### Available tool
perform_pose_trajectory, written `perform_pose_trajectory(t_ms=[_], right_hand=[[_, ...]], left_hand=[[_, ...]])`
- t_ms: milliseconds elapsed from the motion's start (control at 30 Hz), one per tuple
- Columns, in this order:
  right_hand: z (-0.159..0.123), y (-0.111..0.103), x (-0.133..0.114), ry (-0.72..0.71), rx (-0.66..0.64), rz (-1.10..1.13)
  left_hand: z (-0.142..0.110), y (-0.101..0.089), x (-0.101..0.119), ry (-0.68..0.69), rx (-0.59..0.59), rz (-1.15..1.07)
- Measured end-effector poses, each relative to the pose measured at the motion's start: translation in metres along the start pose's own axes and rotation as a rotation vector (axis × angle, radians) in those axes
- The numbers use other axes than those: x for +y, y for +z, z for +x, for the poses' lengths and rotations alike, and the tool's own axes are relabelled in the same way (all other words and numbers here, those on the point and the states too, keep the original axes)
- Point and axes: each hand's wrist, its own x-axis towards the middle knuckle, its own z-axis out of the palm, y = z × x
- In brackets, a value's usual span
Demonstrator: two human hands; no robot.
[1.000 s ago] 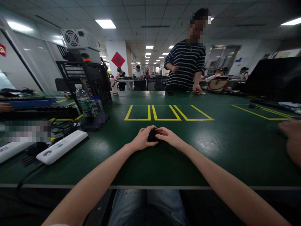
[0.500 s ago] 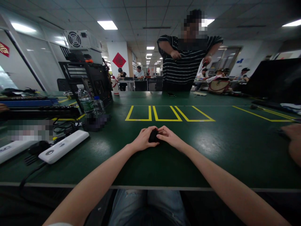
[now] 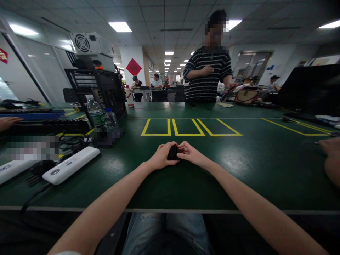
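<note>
Just above the green table (image 3: 170, 191), or resting on it, is a small black object (image 3: 173, 152); I cannot tell what kind it is. My left hand (image 3: 161, 156) closes round its left side, with fingers over the top and the thumb along the near edge. From the other side my right hand (image 3: 190, 153) holds it with bent fingers and thumb close together. The fingers hide much of the object. Beyond both hands, yellow tape outlines (image 3: 188, 134) mark the tabletop.
Left of me lie a white power strip (image 3: 71, 165), dark cables and clear plastic bottles (image 3: 96, 115). An open computer case (image 3: 110, 90) stands behind them. A person in a striped shirt (image 3: 208, 76) stands across the table. Another person's hand (image 3: 332, 156) is at the right edge.
Both my hands keep nearly the same hold on the black object. The person across the table has stepped back a little and lowered one arm. At far left, another person's hand reaches further in.
</note>
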Motion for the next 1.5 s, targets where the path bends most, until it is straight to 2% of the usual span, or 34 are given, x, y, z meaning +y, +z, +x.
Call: perform_pose_trajectory(t_ms=[300,533,900,1233,1500], right_hand=[[-0.0016,0.0032,-0.0065,0.029,0.047,0.018],[-0.0040,0.0007,-0.0076,-0.023,-0.038,0.000],[0.0008,0.0048,-0.0040,-0.015,0.058,0.010],[-0.0026,-0.0003,-0.0027,-0.037,-0.040,0.005],[-0.0023,0.0024,-0.0055,-0.007,0.042,-0.031]], left_hand=[[-0.0002,-0.0020,0.0026,-0.012,-0.009,-0.011],[0.0003,-0.0015,0.0024,-0.027,-0.014,-0.003],[0.0002,-0.0016,0.0032,-0.032,-0.014,-0.010],[0.0004,-0.0016,0.0027,-0.022,-0.015,-0.006],[-0.0003,-0.0022,0.0030,-0.015,-0.013,-0.011]])
